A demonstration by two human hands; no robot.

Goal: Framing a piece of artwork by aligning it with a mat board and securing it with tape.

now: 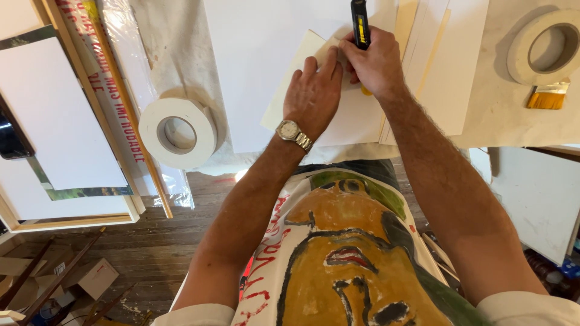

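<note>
The left hand (313, 90) lies flat, palm down, on a cream rectangular sheet of card (338, 118), with the fingers spread a little and pressing the sheet to the counter (501, 121). On this wrist there is a silver metal wristwatch with a pale dial (291, 131). The right hand (374, 63) is just beside the left one, the two touching at the fingers, and its grip is closed around a black utility knife with a yellow slider (360, 24). The knife points away from the person; its tip is out of the picture, so I cannot tell where the blade meets the card.

The cream sheet lies on top of a larger white board (254, 72), near the front edge of the counter, in the middle of the view. To the right of the hands lie some thin pale strips of card (432, 48).

On the left, well apart from the hands, a wide roll of white tape (178, 133) lies flat on a pale cloth. At the far right there is a second white roll (547, 48), and just below it a small brush with a yellow-orange handle and pale bristles (548, 96). Below the counter a wooden floor (151, 253) shows, with cardboard boxes on it
</note>
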